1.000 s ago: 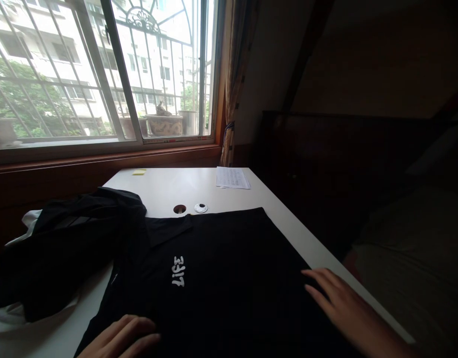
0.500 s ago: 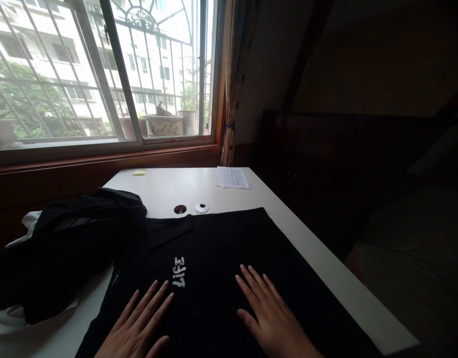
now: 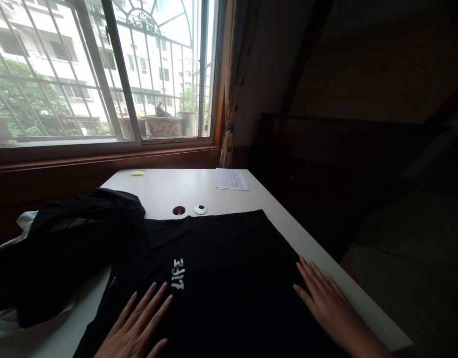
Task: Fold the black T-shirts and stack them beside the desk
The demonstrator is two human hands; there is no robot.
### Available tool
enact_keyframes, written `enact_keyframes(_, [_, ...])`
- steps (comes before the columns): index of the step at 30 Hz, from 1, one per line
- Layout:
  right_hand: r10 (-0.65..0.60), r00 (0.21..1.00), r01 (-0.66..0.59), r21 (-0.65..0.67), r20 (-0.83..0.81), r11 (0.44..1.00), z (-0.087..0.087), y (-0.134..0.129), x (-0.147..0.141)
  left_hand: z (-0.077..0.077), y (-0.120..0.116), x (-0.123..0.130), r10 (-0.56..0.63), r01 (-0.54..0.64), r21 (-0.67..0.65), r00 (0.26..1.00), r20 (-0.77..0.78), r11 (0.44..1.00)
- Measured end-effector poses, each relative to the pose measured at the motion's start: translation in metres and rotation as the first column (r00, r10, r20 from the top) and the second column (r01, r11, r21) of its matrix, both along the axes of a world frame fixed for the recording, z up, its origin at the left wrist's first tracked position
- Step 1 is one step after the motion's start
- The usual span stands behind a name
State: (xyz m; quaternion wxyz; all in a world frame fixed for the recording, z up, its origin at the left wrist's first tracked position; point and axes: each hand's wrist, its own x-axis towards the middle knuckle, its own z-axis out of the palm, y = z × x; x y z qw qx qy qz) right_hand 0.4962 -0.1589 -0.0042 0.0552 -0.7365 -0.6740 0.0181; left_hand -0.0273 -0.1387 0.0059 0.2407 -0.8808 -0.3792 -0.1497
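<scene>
A black T-shirt [image 3: 229, 268] with white lettering lies spread flat, its lettering turned sideways to me. My left hand [image 3: 137, 323] rests flat on the cloth just below the lettering, fingers stretched out. Over at the shirt's right edge, my right hand [image 3: 326, 298] lies open, its fingertips where the black fabric meets the white table [image 3: 288, 228]. Neither hand grips anything. The shirt's near end runs out of the bottom of the view.
A heap of black and white clothes [image 3: 65, 243] covers the table's left side. Toward the back are a cable hole [image 3: 179, 211], its round cover [image 3: 200, 210], printed papers [image 3: 232, 179] and a yellow note [image 3: 137, 172]. A barred window [image 3: 102, 74] stands behind.
My right hand has slid right across the shirt, from its middle to its right edge. My left hand has stayed in place.
</scene>
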Motion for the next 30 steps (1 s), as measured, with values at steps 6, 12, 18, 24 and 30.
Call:
enact_keyframes(6, [0.315, 0.942, -0.325, -0.087, -0.118, 0.942, 0.041, 0.054, -0.113, 0.004, 0.001, 0.002, -0.005, 0.007, 0.074, 1.000, -0.031, 0.997])
enact_keyframes(12, [0.524, 0.833, -0.542, -0.070, -0.177, 0.838, 0.037, 0.114, -0.213, 0.004, 0.001, 0.000, -0.005, 0.006, 0.037, 1.000, -0.026, 0.999])
enact_keyframes(18, [0.386, 0.914, -0.394, -0.043, -0.127, 0.918, 0.021, 0.183, -0.198, 0.007, 0.003, 0.001, -0.010, 0.011, 0.036, 0.999, -0.033, 0.999])
enact_keyframes(24, [0.121, 0.991, -0.125, -0.058, -0.056, 0.990, 0.013, 0.222, -0.124, 0.014, 0.006, -0.006, -0.063, 0.060, -0.087, 0.997, -0.037, 0.994])
enact_keyframes(30, [0.036, 0.999, -0.037, -0.054, -0.025, 0.998, 0.006, 0.229, -0.090, 0.038, 0.056, -0.016, 0.008, 0.024, -0.351, 0.996, 0.092, 0.936])
